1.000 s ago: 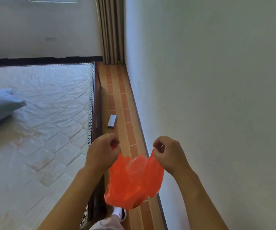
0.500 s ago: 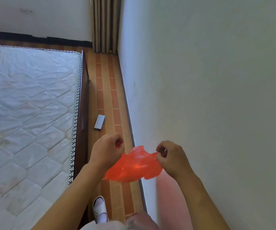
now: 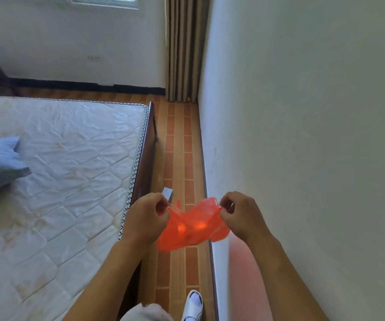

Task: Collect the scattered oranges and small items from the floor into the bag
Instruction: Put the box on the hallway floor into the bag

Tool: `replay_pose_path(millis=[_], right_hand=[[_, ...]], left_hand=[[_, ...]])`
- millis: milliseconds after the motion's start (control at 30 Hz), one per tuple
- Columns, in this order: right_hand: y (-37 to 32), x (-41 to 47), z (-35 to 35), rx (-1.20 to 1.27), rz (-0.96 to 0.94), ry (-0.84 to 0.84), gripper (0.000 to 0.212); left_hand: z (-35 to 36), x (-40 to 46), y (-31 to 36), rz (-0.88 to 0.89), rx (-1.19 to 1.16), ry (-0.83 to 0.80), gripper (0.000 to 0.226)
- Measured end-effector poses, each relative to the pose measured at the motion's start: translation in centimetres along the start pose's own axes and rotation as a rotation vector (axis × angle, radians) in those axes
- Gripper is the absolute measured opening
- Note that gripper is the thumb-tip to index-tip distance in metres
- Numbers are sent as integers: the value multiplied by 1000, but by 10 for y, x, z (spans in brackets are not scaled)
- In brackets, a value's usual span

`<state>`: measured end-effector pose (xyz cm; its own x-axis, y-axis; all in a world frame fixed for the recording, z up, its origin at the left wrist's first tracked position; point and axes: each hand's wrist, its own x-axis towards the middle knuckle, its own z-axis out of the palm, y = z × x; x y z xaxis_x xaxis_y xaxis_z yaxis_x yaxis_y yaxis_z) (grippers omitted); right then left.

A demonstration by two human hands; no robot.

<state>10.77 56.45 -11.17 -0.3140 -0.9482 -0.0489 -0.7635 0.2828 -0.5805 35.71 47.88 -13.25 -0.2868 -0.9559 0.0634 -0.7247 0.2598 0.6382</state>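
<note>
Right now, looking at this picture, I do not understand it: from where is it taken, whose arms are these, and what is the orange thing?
The camera sits on a person's head, looking down, so the arms are that person's own. The left hand and the right hand each pinch an edge of a thin orange plastic bag, stretching it between them. Below runs a narrow strip of tiled floor between a bare mattress and a white wall. A small grey box lies on the floor, partly behind the left hand.
</note>
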Motion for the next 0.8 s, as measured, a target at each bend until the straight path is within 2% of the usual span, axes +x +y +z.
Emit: replay_pose_path(millis=[267, 467, 800], right_hand=[[-4, 59, 27, -34, -24, -100, 16], [-13, 93, 50, -86, -22, -133, 15], [26, 137, 111, -56, 76, -179, 20]], left_hand=[[-5, 35, -42, -108, -17, 54, 12], [-8, 72, -77, -119, -38, 55, 14], [46, 124, -120, -163, -14, -30, 13]])
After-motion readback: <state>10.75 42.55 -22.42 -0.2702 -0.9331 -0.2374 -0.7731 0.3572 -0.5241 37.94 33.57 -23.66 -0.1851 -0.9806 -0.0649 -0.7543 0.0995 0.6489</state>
